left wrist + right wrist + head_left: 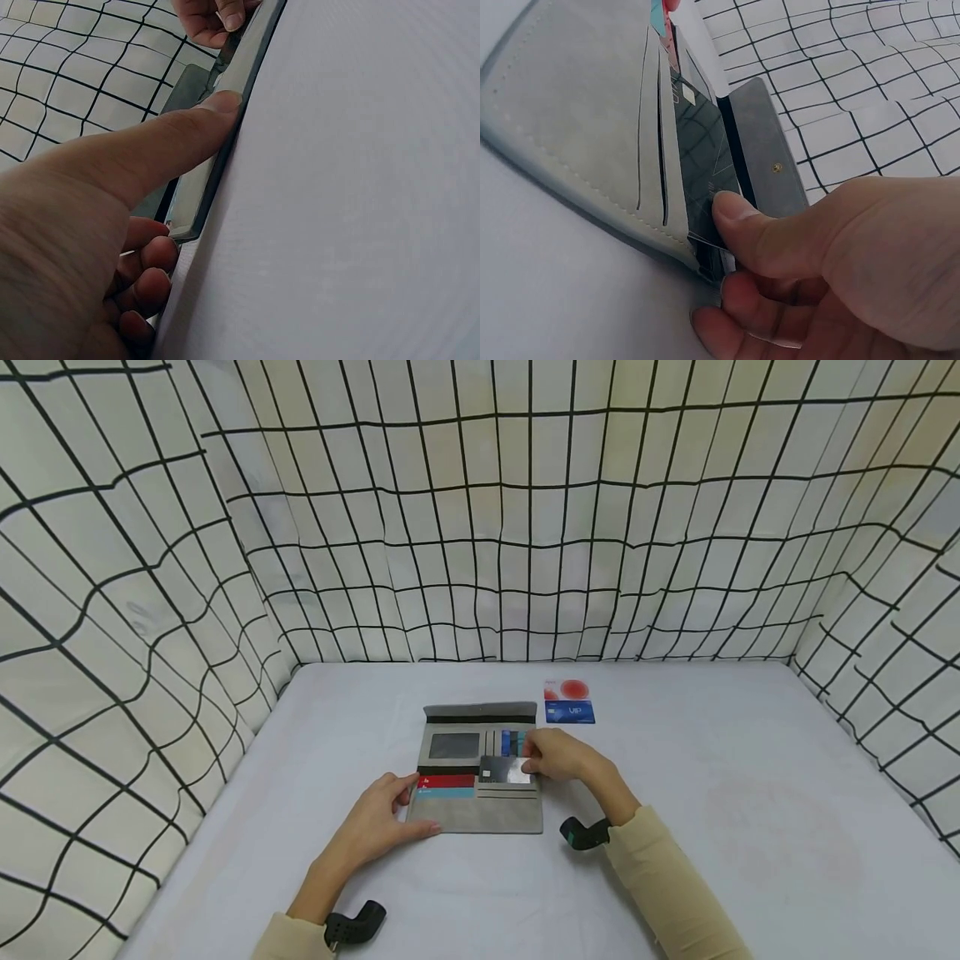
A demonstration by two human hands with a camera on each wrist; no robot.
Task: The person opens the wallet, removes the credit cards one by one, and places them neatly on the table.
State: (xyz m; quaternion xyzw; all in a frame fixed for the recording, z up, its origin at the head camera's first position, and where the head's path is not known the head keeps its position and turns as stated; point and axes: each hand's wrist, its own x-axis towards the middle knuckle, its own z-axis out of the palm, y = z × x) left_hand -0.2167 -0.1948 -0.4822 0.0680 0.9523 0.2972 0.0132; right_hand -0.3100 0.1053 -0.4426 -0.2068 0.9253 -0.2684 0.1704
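A grey wallet (465,820) lies unfolded on the white table, card slots facing up. My right hand (558,753) pinches the right end of a dark bank card (699,142) between thumb and fingers. That card's lower edge is at the upper slot of the wallet's near panel, on the right. My left hand (378,817) holds the wallet's near left corner, thumb on the front edge, fingers curled at the left side. A red card (448,781) and a light blue card (446,792) sit in the left slots. Blue and teal cards (506,743) show in the far panel.
Behind the wallet, to the right, a blue VIP card (570,712) and a white card with a red circle (574,689) lie on the table (675,735). A white sheet with a black grid (525,518) encloses the back and sides.
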